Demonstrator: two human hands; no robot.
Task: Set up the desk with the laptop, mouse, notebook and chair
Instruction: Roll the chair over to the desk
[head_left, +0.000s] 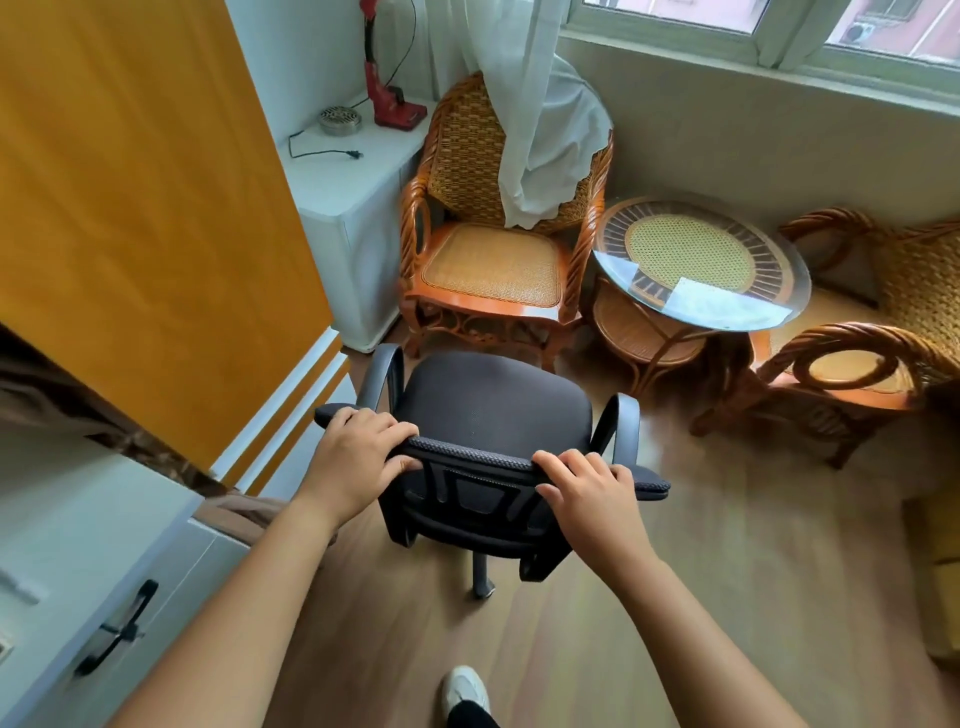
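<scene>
Office chair: black mesh, on the wooden floor, backrest toward the person, seat facing the wicker armchair.
Left hand: fingers curled over the left end of the backrest's top edge, gripping it.
Right hand: fingers curled over the top edge near its right end, gripping it.
Round glass-topped table: right of the armchair, beyond the office chair.
White cabinet: at the left edge of view.

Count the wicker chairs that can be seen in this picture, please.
2. One wicker chair stands under the curtain, left of the round glass table; the other is right of it, partly cut off. More may be hidden.
</scene>
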